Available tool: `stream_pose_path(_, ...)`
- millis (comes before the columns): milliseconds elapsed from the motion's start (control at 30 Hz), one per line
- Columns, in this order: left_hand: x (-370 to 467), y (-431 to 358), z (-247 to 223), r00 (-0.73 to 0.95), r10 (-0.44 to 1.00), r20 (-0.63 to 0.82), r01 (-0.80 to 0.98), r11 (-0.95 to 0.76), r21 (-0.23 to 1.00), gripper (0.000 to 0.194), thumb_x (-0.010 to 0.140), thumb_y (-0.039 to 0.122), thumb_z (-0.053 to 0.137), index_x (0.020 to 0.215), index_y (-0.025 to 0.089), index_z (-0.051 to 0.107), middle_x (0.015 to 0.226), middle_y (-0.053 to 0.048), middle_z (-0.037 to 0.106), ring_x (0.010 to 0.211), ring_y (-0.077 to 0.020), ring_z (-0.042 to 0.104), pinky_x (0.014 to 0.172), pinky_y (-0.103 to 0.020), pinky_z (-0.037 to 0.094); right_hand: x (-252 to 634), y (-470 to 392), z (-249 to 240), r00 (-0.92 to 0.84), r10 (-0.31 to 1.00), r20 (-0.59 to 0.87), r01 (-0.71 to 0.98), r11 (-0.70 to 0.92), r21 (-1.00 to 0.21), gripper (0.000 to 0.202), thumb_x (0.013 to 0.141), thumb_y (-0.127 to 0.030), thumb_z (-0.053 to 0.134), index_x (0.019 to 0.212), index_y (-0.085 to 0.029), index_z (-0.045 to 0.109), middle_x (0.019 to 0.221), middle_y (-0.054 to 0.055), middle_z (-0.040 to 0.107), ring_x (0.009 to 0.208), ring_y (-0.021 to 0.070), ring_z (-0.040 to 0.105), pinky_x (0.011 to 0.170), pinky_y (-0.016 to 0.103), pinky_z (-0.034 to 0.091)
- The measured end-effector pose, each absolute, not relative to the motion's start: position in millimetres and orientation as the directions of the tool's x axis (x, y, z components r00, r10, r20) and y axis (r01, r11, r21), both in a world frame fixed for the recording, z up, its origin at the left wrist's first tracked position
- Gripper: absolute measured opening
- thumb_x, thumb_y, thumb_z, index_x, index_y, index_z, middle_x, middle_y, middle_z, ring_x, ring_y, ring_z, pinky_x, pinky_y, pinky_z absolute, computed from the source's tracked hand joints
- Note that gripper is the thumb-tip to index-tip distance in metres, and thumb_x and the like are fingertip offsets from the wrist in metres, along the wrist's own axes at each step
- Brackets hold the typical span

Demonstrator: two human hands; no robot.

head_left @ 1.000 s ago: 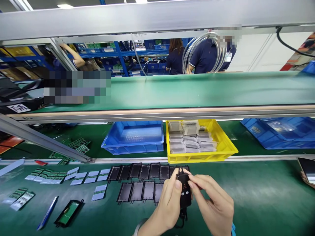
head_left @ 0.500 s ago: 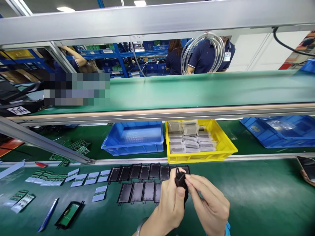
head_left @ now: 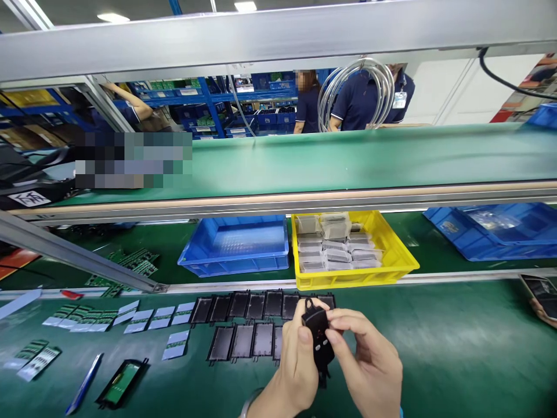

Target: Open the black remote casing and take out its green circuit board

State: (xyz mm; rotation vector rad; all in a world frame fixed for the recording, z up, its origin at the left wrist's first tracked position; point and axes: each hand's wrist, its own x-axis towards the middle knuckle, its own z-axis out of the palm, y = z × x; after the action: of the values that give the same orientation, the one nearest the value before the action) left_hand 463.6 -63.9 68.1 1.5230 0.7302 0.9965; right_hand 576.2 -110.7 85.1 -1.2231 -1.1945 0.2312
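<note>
A black plastic device (head_left: 319, 339) with a loop at its top and two small light buttons on its face is held upright over the green bench. My left hand (head_left: 293, 360) is wrapped round its left side, thumb on the front edge. My right hand (head_left: 368, 354) grips its right edge between thumb and fingers. Behind the hands lie two rows of black trays (head_left: 264, 339), some partly hidden. To the left, a black case with a green board (head_left: 123, 383) sits near a blue pen (head_left: 85, 384).
Green boards with pale backing (head_left: 163, 316) lie at the left. Behind stand a blue bin (head_left: 243, 249), a yellow bin (head_left: 357, 277) holding wrapped parts, and another blue bin (head_left: 509, 241). A metal frame (head_left: 261, 206) crosses above. Another person's hand holds a phone (head_left: 539, 293) at the right edge.
The black device has turned so its face with the buttons shows. My right hand's fingers have shifted on its edge, and both hands have moved slightly left.
</note>
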Motion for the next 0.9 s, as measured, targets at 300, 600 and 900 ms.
stream_pose_path(300, 465, -61, 79, 0.605, 0.784, -0.138, -0.184, 0.307, 0.934, 0.071, 0.095, 0.070, 0.029, 0.135, 0.015, 0.049, 0.056, -0.001, 0.063, 0.040, -0.0106, 0.050, 0.041, -0.020, 0.042, 607, -98, 90, 0.237, 0.936, 0.262, 0.136, 0.235, -0.962, 0.016, 0.089, -0.023, 0.066, 0.098, -0.025, 0.079, 0.075, 0.002, 0.067, 0.055, 0.0092, 0.060, 0.050, 0.016, 0.050)
stream_pose_path(600, 466, -60, 72, 0.660, 0.720, -0.214, -0.225, 0.462, 0.858, 0.080, 0.092, 0.074, 0.030, 0.137, 0.011, 0.050, 0.053, -0.002, 0.064, 0.032, -0.0086, 0.045, 0.034, -0.017, 0.035, 611, -98, 93, 0.223, 0.948, 0.228, 0.189, 0.187, -0.964, 0.015, 0.088, -0.025, 0.067, 0.093, -0.023, 0.081, 0.061, 0.001, 0.063, 0.051, 0.0102, 0.060, 0.049, 0.017, 0.047)
stream_pose_path(900, 462, -55, 71, 0.646, 0.744, -0.171, -0.208, 0.386, 0.899, 0.078, 0.088, 0.066, 0.056, 0.141, 0.011, 0.040, 0.057, 0.002, 0.060, 0.043, -0.0091, 0.050, 0.045, -0.020, 0.042, 604, -93, 86, 0.253, 0.963, 0.090, 0.076, 0.072, -0.994, 0.025, 0.086, -0.040, 0.067, 0.088, -0.018, 0.078, 0.066, 0.003, 0.064, 0.053, 0.0129, 0.058, 0.051, 0.022, 0.046)
